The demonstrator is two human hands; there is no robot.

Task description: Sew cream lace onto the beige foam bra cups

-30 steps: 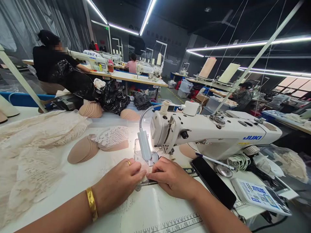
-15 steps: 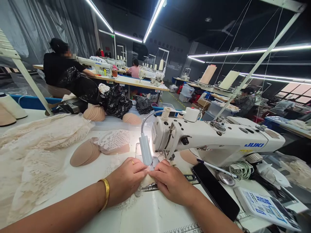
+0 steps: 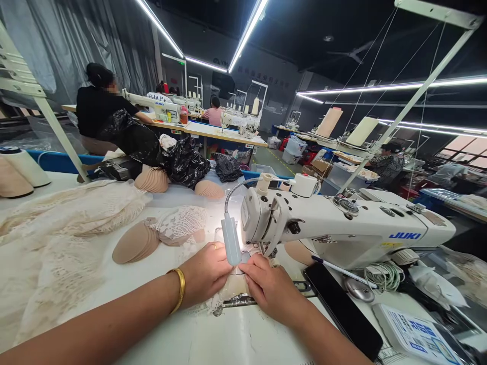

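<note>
My left hand [image 3: 205, 271], with a gold bangle at the wrist, lies beside the needle area with its fingers closed on pale lace fabric [image 3: 233, 290]. Across from it, my right hand [image 3: 271, 286] presses the same fabric with thumb and fingers together. The fingertips of both hands are a short way apart, just in front of the presser foot of the white sewing machine [image 3: 342, 223]. A grey lamp [image 3: 230, 238] on a bendy neck lights the spot and partly hides it. Most of the fabric is covered by my hands.
Beige foam cups [image 3: 135, 242] and a lace-covered stack [image 3: 180, 223] lie to the left, near a heap of cream lace [image 3: 68, 253]. On the right are a black phone [image 3: 342, 309], a pen [image 3: 342, 271] and a white box [image 3: 418, 329]. A co-worker [image 3: 102, 111] sits beyond.
The whole view has shifted slightly down and right. My left hand has drawn a little back from the right fingertips, and more of the metal plate edge shows between them.
</note>
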